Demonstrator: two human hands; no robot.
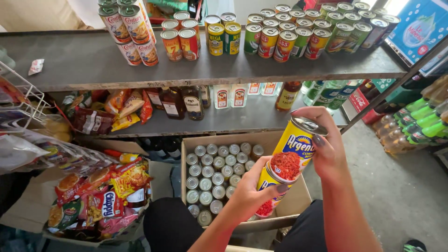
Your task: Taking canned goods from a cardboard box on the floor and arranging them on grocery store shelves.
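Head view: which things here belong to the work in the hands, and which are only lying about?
In hand:
- two yellow cans, stacked
- left hand, on the lower can
- right hand, on the upper can
- cardboard box of cans below them

Lying about:
- snack packets
- bottles on the middle shelf
- soft drink bottles

Top shelf (93, 70) w/ tin rows (289, 32); bottles (186, 100) below; snack packs (102, 196) left.

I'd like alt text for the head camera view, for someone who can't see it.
Two hands, left and right, hold two stacked yellow cans above a cardboard box of silver-topped cans. Behind stand grey shelves lined with tins and bottles.
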